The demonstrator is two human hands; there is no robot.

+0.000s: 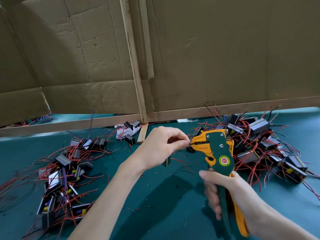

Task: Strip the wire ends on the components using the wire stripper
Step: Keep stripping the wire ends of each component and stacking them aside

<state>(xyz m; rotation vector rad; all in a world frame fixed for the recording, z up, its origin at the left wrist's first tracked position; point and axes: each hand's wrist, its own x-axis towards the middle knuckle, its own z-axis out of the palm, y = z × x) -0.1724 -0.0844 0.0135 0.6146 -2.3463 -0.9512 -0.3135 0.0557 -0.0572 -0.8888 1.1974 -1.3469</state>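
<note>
Right hand (230, 193) is gripping the wire stripper (218, 153) by its handles, fingers curled round them, over the worktop (155, 205). Its round red-and-yellow sticker (224, 160) is showing; the writing is too small to read. Left hand (161, 146) is pinching a wire (190, 143) at the stripper's head, with a black component (166, 161) hanging beneath. Left pile (65, 170) and right pile (259, 146) are flanking open green room. Cardboard wall (225, 58) is closing the far edge.
</note>
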